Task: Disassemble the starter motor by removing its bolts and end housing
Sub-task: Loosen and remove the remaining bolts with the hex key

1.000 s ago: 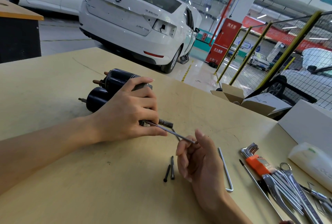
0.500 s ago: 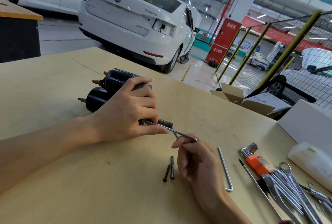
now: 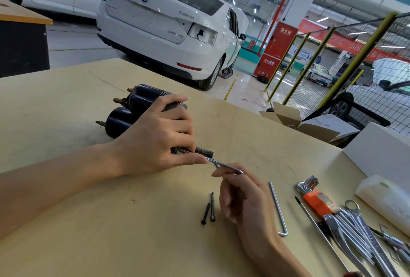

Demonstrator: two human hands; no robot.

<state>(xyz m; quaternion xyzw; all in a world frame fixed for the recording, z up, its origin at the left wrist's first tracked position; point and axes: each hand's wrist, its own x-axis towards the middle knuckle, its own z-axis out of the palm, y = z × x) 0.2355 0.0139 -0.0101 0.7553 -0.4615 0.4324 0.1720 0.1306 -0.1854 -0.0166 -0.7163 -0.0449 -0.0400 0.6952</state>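
Left hand (image 3: 155, 141) clamps the starter motor (image 3: 137, 108) steady; beside it, right hand (image 3: 241, 194) pinches the hex key (image 3: 224, 165) to turn a bolt.

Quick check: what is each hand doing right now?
Left hand: grips the starter motor.
Right hand: pinches the hex key by its bend.
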